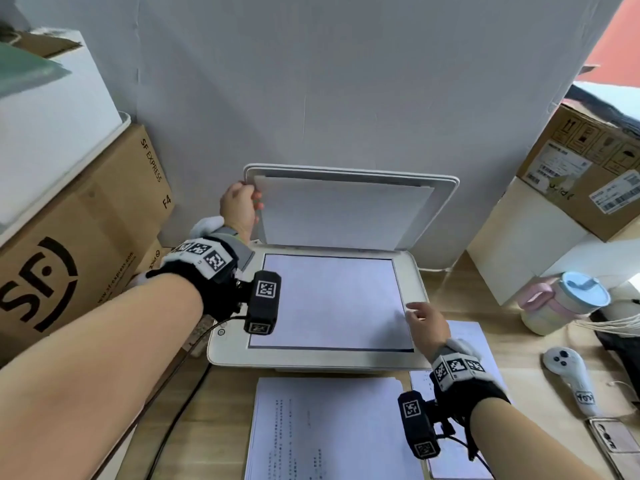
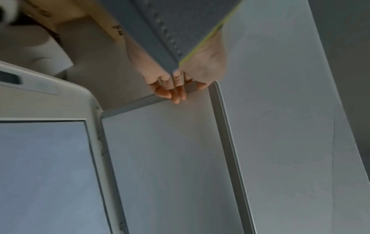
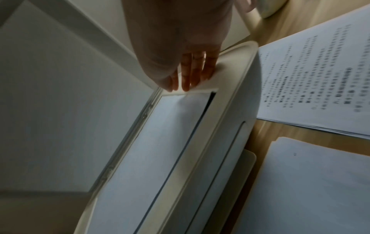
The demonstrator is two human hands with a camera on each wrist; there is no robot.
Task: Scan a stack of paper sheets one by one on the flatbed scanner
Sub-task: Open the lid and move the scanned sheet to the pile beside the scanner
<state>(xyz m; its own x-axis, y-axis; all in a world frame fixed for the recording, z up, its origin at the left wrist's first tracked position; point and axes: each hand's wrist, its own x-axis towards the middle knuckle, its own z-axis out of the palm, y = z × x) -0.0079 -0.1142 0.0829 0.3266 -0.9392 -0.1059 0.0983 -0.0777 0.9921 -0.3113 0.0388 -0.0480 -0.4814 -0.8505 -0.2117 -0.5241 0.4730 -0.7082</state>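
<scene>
The white flatbed scanner (image 1: 414,271) sits mid-desk with its lid (image 1: 346,209) raised upright. My left hand (image 1: 254,199) grips the lid's upper left edge; the left wrist view shows the fingers (image 2: 176,93) curled over the lid's rim (image 2: 224,126). A white sheet (image 1: 329,299) lies on the glass. My right hand (image 1: 415,311) rests straight fingers (image 3: 192,74) on the right edge of the sheet (image 3: 160,150). A stack of printed sheets (image 1: 329,427) lies in front of the scanner. A second stack (image 1: 467,337) lies to its right.
Cardboard boxes (image 1: 86,237) stand at the left, and more boxes (image 1: 588,188) at the right. A lidded mug (image 1: 568,303) and a white controller (image 1: 571,375) sit on the desk at the right. A black cable (image 1: 180,410) runs along the left front. A wall stands close behind the lid.
</scene>
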